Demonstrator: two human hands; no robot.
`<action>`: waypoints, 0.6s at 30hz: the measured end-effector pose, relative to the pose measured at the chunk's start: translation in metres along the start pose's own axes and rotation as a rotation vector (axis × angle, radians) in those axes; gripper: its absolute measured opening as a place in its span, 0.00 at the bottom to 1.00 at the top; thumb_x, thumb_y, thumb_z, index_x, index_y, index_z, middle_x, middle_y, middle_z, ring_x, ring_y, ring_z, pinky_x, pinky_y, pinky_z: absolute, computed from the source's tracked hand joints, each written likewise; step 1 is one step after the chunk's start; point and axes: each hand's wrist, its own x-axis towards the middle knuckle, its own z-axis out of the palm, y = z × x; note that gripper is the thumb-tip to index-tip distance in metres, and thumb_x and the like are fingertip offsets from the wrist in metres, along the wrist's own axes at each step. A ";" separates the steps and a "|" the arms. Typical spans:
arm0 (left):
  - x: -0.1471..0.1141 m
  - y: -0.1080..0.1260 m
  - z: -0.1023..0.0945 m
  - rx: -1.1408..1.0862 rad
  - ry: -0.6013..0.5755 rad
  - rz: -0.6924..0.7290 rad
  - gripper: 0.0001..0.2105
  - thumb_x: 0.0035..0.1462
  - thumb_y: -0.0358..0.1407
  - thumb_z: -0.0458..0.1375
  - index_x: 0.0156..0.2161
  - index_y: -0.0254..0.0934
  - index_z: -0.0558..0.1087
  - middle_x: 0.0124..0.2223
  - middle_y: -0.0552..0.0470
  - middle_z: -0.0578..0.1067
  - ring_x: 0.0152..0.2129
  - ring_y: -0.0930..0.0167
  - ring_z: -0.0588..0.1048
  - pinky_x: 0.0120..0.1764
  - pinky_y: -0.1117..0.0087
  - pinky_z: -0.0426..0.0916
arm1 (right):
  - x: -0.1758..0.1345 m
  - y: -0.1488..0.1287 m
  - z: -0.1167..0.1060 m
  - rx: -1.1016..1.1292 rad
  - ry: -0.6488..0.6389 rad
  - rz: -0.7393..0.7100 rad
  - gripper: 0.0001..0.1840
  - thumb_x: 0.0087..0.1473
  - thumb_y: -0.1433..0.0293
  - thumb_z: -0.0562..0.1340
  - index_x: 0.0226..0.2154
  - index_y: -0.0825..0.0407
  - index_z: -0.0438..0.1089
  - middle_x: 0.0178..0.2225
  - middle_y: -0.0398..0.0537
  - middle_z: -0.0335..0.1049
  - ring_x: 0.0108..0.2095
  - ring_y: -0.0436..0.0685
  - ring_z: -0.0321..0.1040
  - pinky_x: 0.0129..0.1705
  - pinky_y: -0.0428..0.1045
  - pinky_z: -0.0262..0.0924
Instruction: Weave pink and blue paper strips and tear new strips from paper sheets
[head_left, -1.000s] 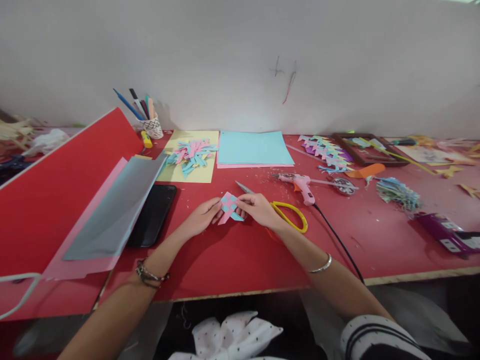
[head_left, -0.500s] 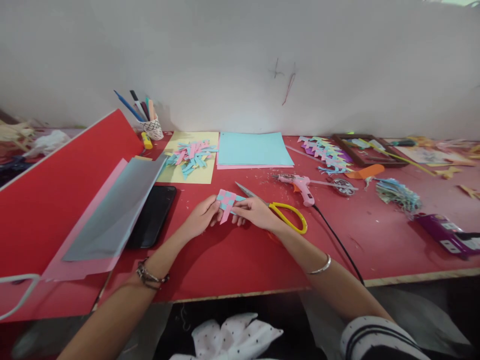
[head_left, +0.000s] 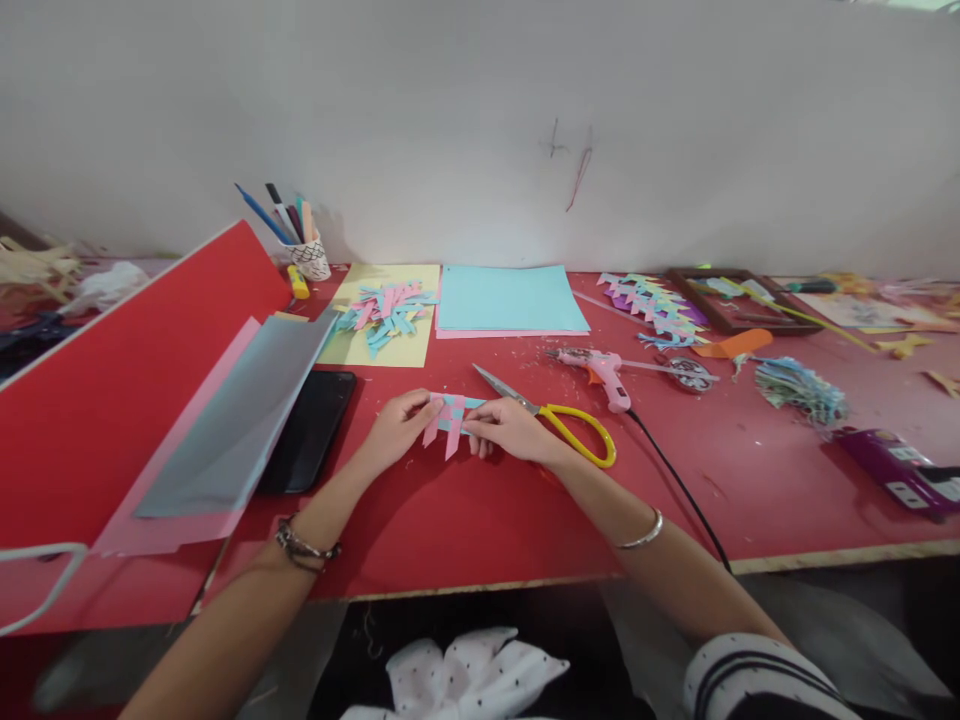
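Between my two hands is a small woven piece of pink and blue paper strips [head_left: 454,410], held above the red table. My left hand [head_left: 401,425] pinches its left edge between thumb and fingers. On the other side, my right hand [head_left: 506,425] grips the right end, where blue strips stick out. Two pink strip ends hang down from the weave. Just behind my right hand lie scissors [head_left: 577,425] with yellow handles, their blades pointing up and left.
Behind my hands, cut paper strips [head_left: 386,312] are heaped on yellow paper, beside blue sheets [head_left: 514,298]. A pink glue gun [head_left: 600,370] with a black cord lies to the right. A black phone-like slab [head_left: 309,430] and grey-blue sheets [head_left: 232,430] lie left. A pen cup [head_left: 309,258] stands behind.
The woven piece has turned in my hands, so two pink ends now hang down instead of one. My left hand has shifted its hold on the left edge.
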 end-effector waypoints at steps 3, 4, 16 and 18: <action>0.001 -0.002 -0.002 -0.012 0.046 -0.007 0.15 0.44 0.47 0.51 0.18 0.37 0.60 0.20 0.58 0.60 0.22 0.74 0.60 0.29 0.74 0.58 | 0.002 0.001 0.001 0.047 0.027 0.022 0.08 0.46 0.67 0.59 0.24 0.56 0.66 0.17 0.41 0.68 0.17 0.45 0.64 0.22 0.42 0.61; 0.001 -0.004 -0.003 -0.021 0.063 -0.011 0.16 0.44 0.47 0.51 0.18 0.37 0.60 0.20 0.58 0.60 0.21 0.75 0.60 0.29 0.74 0.58 | 0.002 0.001 0.001 0.068 0.040 0.034 0.07 0.46 0.68 0.59 0.25 0.56 0.66 0.17 0.41 0.68 0.17 0.45 0.65 0.22 0.42 0.61; 0.003 -0.010 -0.006 -0.171 0.115 -0.072 0.18 0.40 0.50 0.54 0.24 0.34 0.69 0.20 0.56 0.68 0.21 0.74 0.63 0.29 0.72 0.62 | 0.002 0.000 0.000 0.079 0.128 -0.004 0.11 0.51 0.72 0.53 0.20 0.54 0.61 0.17 0.39 0.68 0.16 0.44 0.63 0.23 0.41 0.58; 0.004 -0.009 -0.007 -0.180 0.123 -0.074 0.18 0.39 0.51 0.55 0.23 0.34 0.69 0.20 0.56 0.67 0.21 0.74 0.63 0.29 0.72 0.62 | 0.002 0.001 0.000 0.065 0.145 -0.023 0.09 0.50 0.71 0.54 0.20 0.54 0.61 0.18 0.40 0.68 0.17 0.44 0.64 0.23 0.41 0.58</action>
